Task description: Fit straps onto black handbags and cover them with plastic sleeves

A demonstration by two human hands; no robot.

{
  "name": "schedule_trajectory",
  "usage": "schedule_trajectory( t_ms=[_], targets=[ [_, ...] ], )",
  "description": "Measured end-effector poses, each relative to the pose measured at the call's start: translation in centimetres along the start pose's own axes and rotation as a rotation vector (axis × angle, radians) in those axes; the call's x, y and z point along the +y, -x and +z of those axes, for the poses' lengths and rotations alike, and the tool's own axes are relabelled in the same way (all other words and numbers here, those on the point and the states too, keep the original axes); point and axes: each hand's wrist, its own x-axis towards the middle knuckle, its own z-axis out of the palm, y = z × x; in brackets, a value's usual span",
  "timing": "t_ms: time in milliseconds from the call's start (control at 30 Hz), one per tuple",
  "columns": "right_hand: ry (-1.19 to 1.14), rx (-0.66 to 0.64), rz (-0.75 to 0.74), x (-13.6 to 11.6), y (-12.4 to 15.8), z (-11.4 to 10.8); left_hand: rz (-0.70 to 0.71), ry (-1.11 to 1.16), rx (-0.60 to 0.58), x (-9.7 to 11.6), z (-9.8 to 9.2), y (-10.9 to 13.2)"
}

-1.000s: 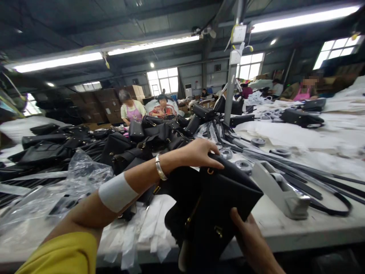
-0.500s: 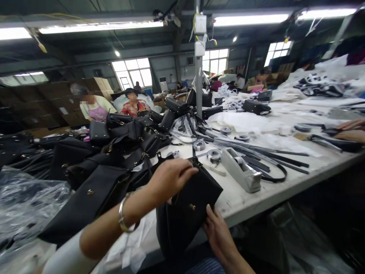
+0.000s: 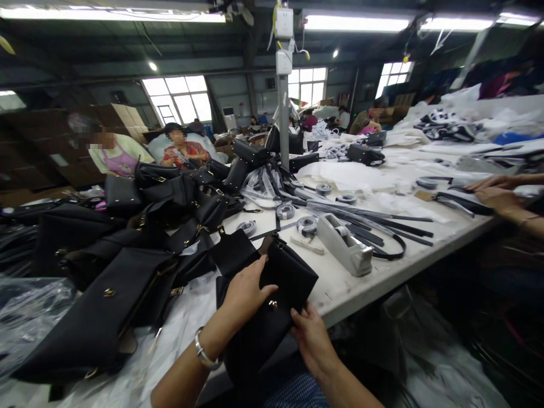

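Note:
A black handbag point(image 3: 293, 277) with a gold clasp on its front stands tilted at the table edge before me, its flap point(image 3: 233, 249) folded back. My left hand point(image 3: 244, 292), with a silver bangle on its wrist, lies over the bag near its mouth. Its fingers are stretched out and the thumb is spread apart on the front panel beside the clasp. Lower down, my right hand point(image 3: 312, 334) grips the bag's right edge between thumb and fingers. Just left lies another black handbag point(image 3: 102, 306) on its side with a gold clasp.
A grey tape dispenser point(image 3: 344, 246) stands right of the bag, near rolled straps point(image 3: 306, 226) and long black straps point(image 3: 382, 226). Black bags point(image 3: 157, 192) are heaped at left by a metal post point(image 3: 283, 113). A co-worker's hands point(image 3: 501, 195) are at far right. Clear plastic point(image 3: 29, 317) lies left.
My left hand has come down from above the bag's top onto its front by the mouth. The flap now shows folded back. My right hand still holds the right edge.

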Motion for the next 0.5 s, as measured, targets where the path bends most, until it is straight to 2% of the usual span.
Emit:
schedule_trajectory(
  t_ms=[167,267,400,500],
  targets=[
    [-0.044,-0.068,-0.055,0.5,0.5,-0.2,-0.021,-0.043,0.001,-1.0,-0.5,-1.1],
    [0.005,-0.086,-0.065,0.4,0.5,-0.6,-0.006,-0.123,-0.070,-0.7,-0.4,-1.3],
    [0.140,-0.089,-0.057,0.0,-0.3,-1.2,0.077,-0.127,-0.093,0.4,-0.9,-1.3],
    [0.385,-0.228,0.025,-1.1,-0.8,-0.9,0.143,-0.172,-0.029,1.3,-2.8,-1.4]
  ],
)
